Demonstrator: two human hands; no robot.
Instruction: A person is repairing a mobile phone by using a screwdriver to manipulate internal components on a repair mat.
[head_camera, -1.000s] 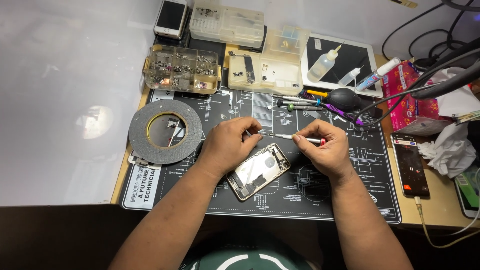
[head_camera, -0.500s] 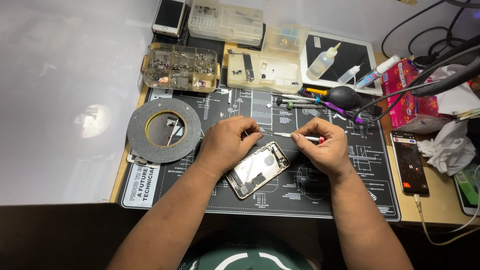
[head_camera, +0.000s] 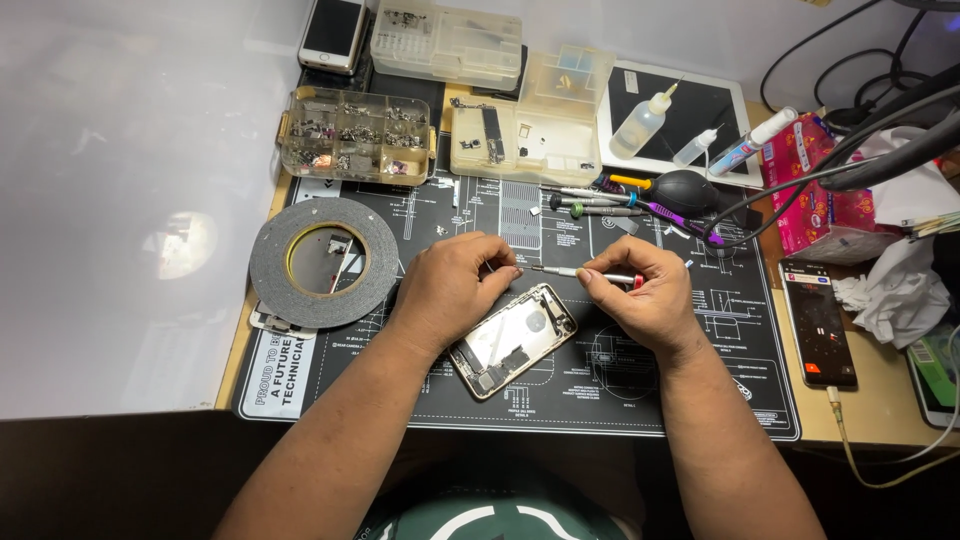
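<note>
Opened phone (head_camera: 512, 340): mid black mat (head_camera: 640, 400), tilted, under left hand (head_camera: 450, 290). Right hand (head_camera: 645, 300) pinches screwdriver (head_camera: 580, 272), left fingertips at its tip. Tape roll (head_camera: 322, 262) left; bare mat near front edge.

Black tape roll (head_camera: 323, 262) lay at 9 o'clock on the dark work mat (head_camera: 620, 390). Clear parts organiser (head_camera: 357, 135) sat at 11 o'clock, a white phone (head_camera: 334, 30) above it. Squeeze bottle (head_camera: 640, 125) at 1 o'clock; lit phone (head_camera: 818, 322) and crumpled tissue (head_camera: 905, 290) at 3 o'clock.
</note>
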